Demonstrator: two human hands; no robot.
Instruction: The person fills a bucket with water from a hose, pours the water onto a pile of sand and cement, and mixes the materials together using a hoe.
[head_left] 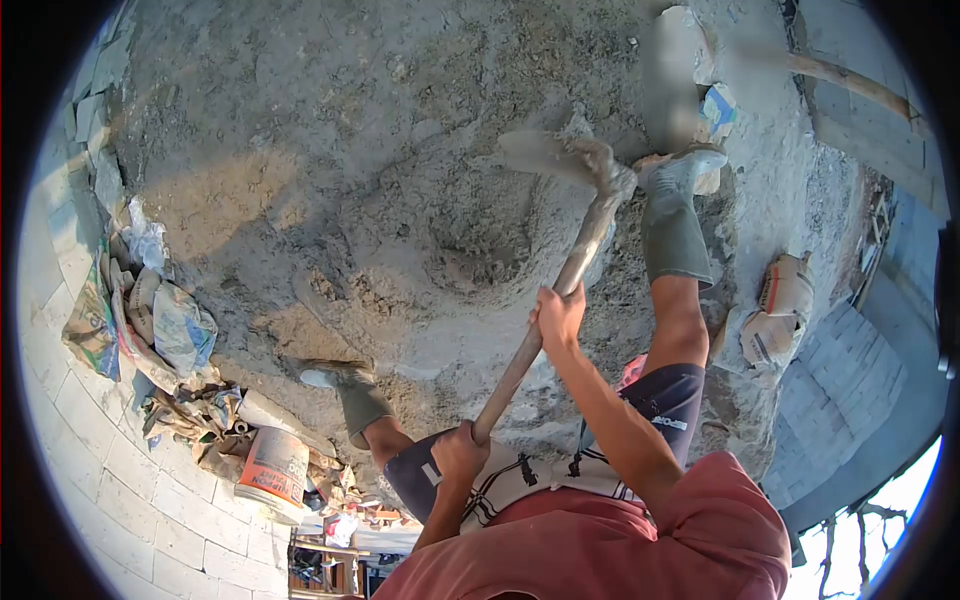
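Note:
Both my hands are closed round the wooden handle of a hoe (520, 362). Near the handle's lower end, by my thigh, is my left or lower-placed hand (460, 455), while my other hand (560, 318) grips it about midway up. The hoe's blade (550, 155) is caked in grey mud and slightly blurred, raised over wet grey mortar (480, 230) with a hollow in it. My boots (672, 225) stand either side of the mortar, one close to the hoe's head.
Crumpled sacks (183, 328) and an orange-labelled paint bucket (273, 468) lie along the block wall (120, 455) at left. Cement bags (778, 310) sit at right. A blurred wooden-handled tool (855, 85) reaches in at upper right, beside a white and blue bag (718, 108).

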